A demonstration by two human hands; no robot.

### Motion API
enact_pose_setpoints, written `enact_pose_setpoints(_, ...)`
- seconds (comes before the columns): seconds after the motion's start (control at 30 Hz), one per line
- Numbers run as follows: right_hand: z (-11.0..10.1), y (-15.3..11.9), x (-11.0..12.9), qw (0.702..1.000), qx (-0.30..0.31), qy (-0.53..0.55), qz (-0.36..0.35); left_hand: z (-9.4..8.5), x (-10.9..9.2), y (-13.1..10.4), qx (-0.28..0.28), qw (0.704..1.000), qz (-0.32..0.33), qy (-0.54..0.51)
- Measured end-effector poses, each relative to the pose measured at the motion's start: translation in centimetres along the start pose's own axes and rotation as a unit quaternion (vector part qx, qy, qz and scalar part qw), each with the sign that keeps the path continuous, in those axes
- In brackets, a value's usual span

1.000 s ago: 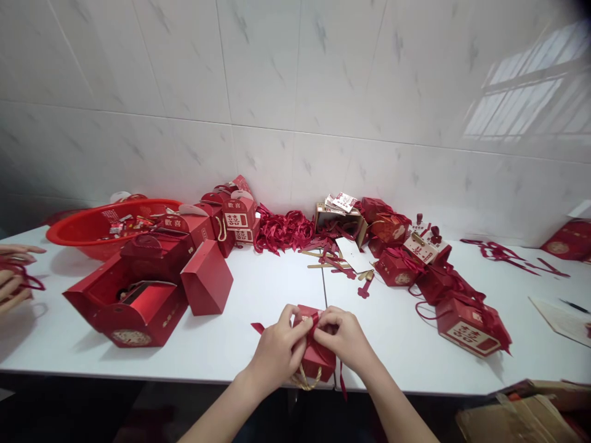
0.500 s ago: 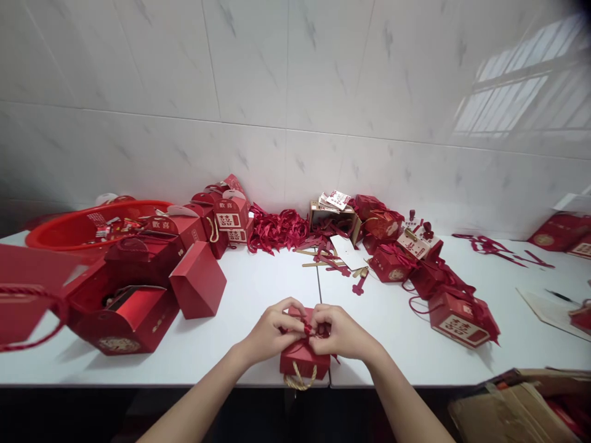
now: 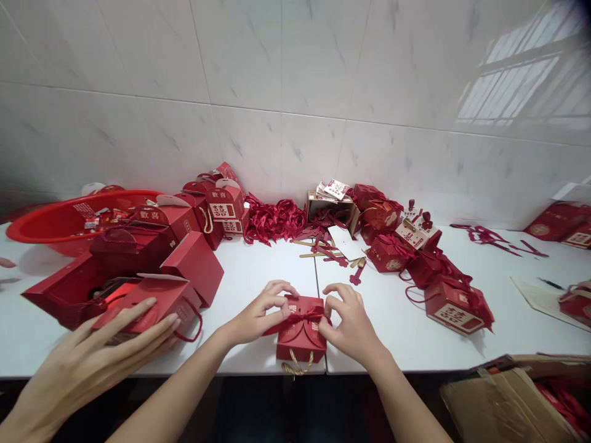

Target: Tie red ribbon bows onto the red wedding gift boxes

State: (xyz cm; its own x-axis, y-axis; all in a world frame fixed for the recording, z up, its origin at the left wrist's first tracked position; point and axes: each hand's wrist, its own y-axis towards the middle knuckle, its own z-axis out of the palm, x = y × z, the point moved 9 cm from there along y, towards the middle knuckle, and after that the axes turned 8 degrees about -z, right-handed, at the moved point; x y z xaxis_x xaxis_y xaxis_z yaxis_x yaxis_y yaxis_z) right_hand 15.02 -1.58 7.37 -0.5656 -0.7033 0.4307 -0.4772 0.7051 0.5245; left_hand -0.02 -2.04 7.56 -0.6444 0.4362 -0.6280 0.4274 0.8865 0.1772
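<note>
歡喜 and 囍 on the upper stacked red box (image 3: pixel 226 200), 囍 on the front right-hand box (image 3: pixel 457 309)

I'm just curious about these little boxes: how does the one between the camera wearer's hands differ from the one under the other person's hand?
The middle box has a gold rope handle; the left box has a red cord handle. A ribbon crosses the middle box, while none shows on the left box. Both boxes are red.
</note>
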Motion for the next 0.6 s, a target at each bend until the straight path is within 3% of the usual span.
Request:
enact_pose_setpoints(0.1, 0.0, -0.3, -0.6, 1.000, -0.005, -0.015, 0.012, -0.4, 0.5, 0.1, -0.035, 0.994, -0.009, 0.103)
enact_pose_setpoints(0.23, 0.0, -0.7, -1.3, 0.999, -0.019, 0.001, 0.031, -0.9, 0.3, -0.3, -0.061, 0.995, 0.032, 0.074)
enact_pose_setpoints(0.33, -0.3, -1.0, -1.8, 0.998, -0.032, 0.006, 0.056, -1.7, 1.4, -0.4, -0.114, 0.983, 0.020, 0.141)
enact_pose_setpoints(0.43, -0.5, -1.3, -2.0, 0.997, -0.027, 0.023, 0.065, -1.8, 2.7, -0.6, -0.118, 0.974, 0.003, 0.193)
enact_pose_setpoints(0.6, 0.7, -2.1, -2.6, 0.983, 0.020, 0.173, 0.049, -1.0, 3.7, -1.7, -0.130, 0.982, -0.013, 0.134)
